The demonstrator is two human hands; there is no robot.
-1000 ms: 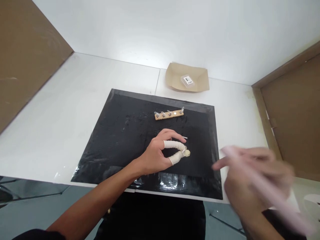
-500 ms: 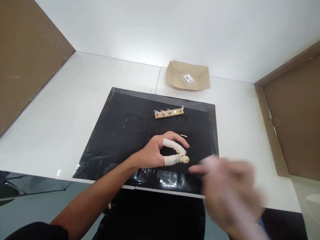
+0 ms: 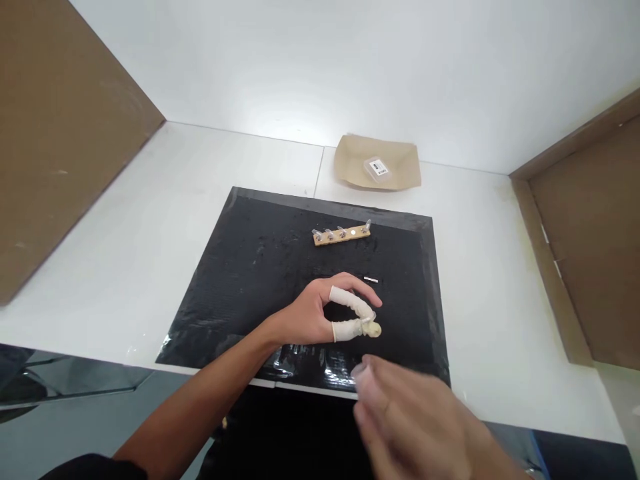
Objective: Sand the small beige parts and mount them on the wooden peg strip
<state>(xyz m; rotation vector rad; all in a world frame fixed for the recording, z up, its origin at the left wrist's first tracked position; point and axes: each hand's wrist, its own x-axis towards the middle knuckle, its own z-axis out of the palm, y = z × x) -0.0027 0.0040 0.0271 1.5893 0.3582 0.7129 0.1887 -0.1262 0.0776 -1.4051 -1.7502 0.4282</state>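
My left hand (image 3: pixel 320 312) hovers over the black mat (image 3: pixel 240 267), white finger cots on its thumb and index finger. Those two fingers pinch a small pale-yellow lump (image 3: pixel 373 329) that has a clear, nail-shaped piece at its upper side. Lower right, at the mat's front edge, my right hand (image 3: pixel 415 417) is blurred; its fingers are closed together around something whitish and translucent at the tips, too smeared to name. Beyond my left hand lies a short silver rod (image 3: pixel 371 280). Farther back is a wooden strip (image 3: pixel 345 235) bearing several clear nail-shaped tips and a white dot.
A brown paper tray (image 3: pixel 345 170) stands at the back of the white table (image 3: pixel 480 267), holding a small clear labelled case (image 3: pixel 377 169). Brown panels rise at the left (image 3: pixel 65 133) and right (image 3: pixel 595 233), with a white wall behind.
My right hand has swung left and down, nearer the mat's front edge. My left hand keeps its pinch on the yellow lump. The whole view has shifted slightly.
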